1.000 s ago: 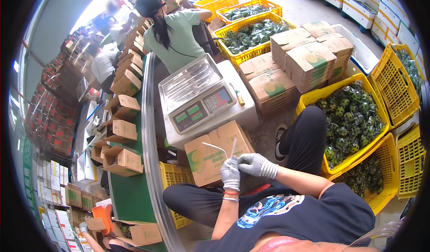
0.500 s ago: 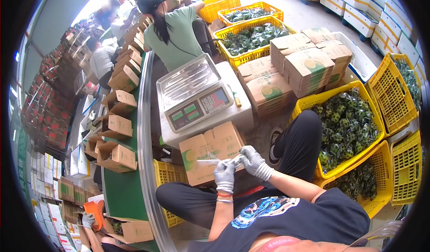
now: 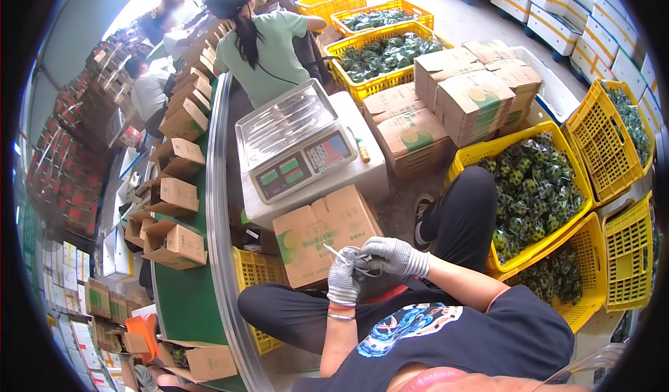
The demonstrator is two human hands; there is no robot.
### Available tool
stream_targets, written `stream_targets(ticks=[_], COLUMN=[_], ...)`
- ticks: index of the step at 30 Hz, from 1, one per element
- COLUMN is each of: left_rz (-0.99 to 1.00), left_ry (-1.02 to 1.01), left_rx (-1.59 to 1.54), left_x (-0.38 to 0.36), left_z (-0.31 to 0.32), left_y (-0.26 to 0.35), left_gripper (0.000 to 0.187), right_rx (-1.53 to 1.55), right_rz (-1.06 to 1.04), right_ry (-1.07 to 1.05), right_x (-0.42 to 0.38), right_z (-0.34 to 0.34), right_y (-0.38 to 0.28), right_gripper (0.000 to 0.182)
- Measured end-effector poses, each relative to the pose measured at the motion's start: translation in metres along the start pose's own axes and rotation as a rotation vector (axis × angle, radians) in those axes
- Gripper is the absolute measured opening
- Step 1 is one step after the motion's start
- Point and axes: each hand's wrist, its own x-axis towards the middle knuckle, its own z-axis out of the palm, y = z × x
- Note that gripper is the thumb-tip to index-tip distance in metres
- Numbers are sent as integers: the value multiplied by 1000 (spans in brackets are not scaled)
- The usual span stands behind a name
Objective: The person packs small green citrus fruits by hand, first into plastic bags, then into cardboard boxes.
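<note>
Hands (image 3: pixel 344 280) (image 3: pixel 397 257) now closer together on white strip (image 3: pixel 332 250)

A green conveyor belt (image 3: pixel 185 298) at left carries open brown cardboard cartons (image 3: pixel 174 244). Right of it, a silver metal-pan scale (image 3: pixel 300 148) rests on a white box-shaped stand (image 3: pixel 373 176). A flat brown cardboard bundle (image 3: pixel 324 235) lies before the stand. At right, a yellow plastic crate (image 3: pixel 503 143) contains green bagged produce (image 3: pixel 533 200); stacked brown cardboard blanks (image 3: pixel 477 101) stand behind it.

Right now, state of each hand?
Left hand: closed, holding a thin pale strip.
Right hand: curled at the strip; whether gripping it can't be told.
</note>
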Motion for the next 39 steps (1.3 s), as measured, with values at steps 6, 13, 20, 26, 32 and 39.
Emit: stream_targets(ticks=[6,13,20,26,32,39], left_rz=[6,62,89,206,85,192], left_ry=[0,-177,-75,28,-216,137], left_rx=[-199,-426,-503,-610,-484,-91], left_x=[4,3,7,30,46,48], left_z=[-15,-16,-13,-106,-33,-3], left_y=[-10,-34,-28,-16,-5,-1], left_gripper=[10,25,32,50,51,22], right_rx=[914,834,956,912,668,96], right_rz=[584,963,1000,896,670,624], right_ry=[297,277,313,389,442,276], right_x=[-21,-41,-48,-65,-27,-9], right_z=[18,27,25,-10,-23,-22], right_y=[9,18,24,25,5,-7], right_gripper=[19,19,17,16,14,20])
